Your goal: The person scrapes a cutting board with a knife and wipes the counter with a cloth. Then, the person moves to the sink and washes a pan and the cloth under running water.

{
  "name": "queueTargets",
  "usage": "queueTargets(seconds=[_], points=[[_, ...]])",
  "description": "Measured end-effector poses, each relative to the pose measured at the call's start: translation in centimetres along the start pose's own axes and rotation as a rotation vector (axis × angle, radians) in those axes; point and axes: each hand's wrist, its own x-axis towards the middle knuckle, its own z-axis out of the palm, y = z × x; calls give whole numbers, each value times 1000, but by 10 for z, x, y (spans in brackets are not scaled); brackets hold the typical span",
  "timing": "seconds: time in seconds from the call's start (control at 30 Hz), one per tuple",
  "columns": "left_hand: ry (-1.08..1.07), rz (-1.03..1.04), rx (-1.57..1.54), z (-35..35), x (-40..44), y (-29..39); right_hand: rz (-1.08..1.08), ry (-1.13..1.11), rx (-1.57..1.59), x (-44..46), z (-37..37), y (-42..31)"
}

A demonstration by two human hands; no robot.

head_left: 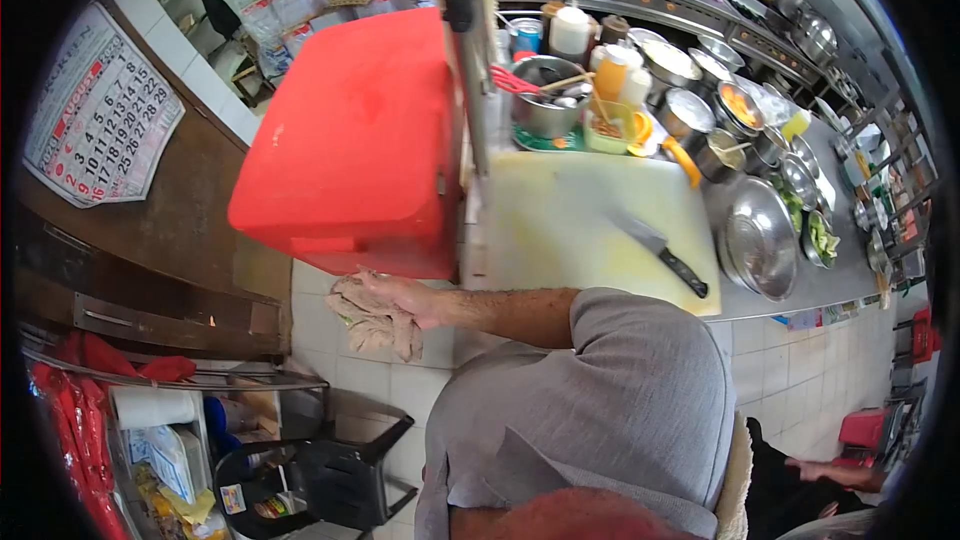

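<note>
My right hand (420, 302) is closed on a crumpled beige cloth (375, 318), held low in front of the red cool box (355, 135). The cloth hangs in loose folds below the fingers, close to the box's lower edge. My bare right forearm reaches leftward out of a grey sleeve. To the right of the arm, a knife (660, 252) with a black handle lies on a pale yellow cutting board (560, 210). My left hand does not show.
Steel bowls (757, 240), a pot with utensils (548, 110) and sauce bottles (570, 32) crowd the counter. A post (465, 50) rises beside the cool box. A black chair (335, 480) and a shelf stand lower left. Another person's hand (830, 473) shows lower right.
</note>
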Motion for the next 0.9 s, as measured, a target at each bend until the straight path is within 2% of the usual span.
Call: queueTargets(seconds=[0.13, 0.17, 0.2, 0.27, 0.33, 0.37, 0.4, 0.47, 0.53, 0.57, 0.67, 0.73, 0.8, 0.83, 0.9], points=[[-137, 178, -61, -24, 95, 60, -87, -17, -89, 78, 21, -9], [-186, 238, -102, -33, 121, 75, -96, 56, -58, 97, 28, -14], [-185, 212, -36, -41, 138, 103, -112, 129, -14, 118, 34, -18], [-194, 203, 68, -45, 147, 186, -156, 186, -9, 169, 20, -19], [-202, 262, 188, -48, 140, 274, -156, 175, 148, 202, 29, -31], [-204, 296, 228, -50, 145, 312, -252, 177, 176, 221, 33, -37], [-213, 318, 216, -52, 155, 349, -349, 180, 203, 237, 41, -46], [-255, 233, -24, -67, 206, 391, -414, 331, 216, 256, 60, -68], [-273, 260, 141, -72, 229, 460, -568, 372, 175, 284, 53, -85], [-270, 305, 82, -72, 245, 484, -606, 391, 176, 296, 45, -96], [-245, 364, 4, -66, 280, 547, -745, 481, 100, 326, 27, -131], [-235, 390, -14, -60, 311, 573, -805, 462, 88, 347, -1, -158], [-210, 293, 10, -62, 354, 582, -870, 445, 82, 366, -25, -185], [-226, 250, 36, -65, 379, 582, -876, 511, 56, 376, -33, -199], [-317, 218, 146, -83, 420, 583, -884, 570, 68, 397, -47, -217]])
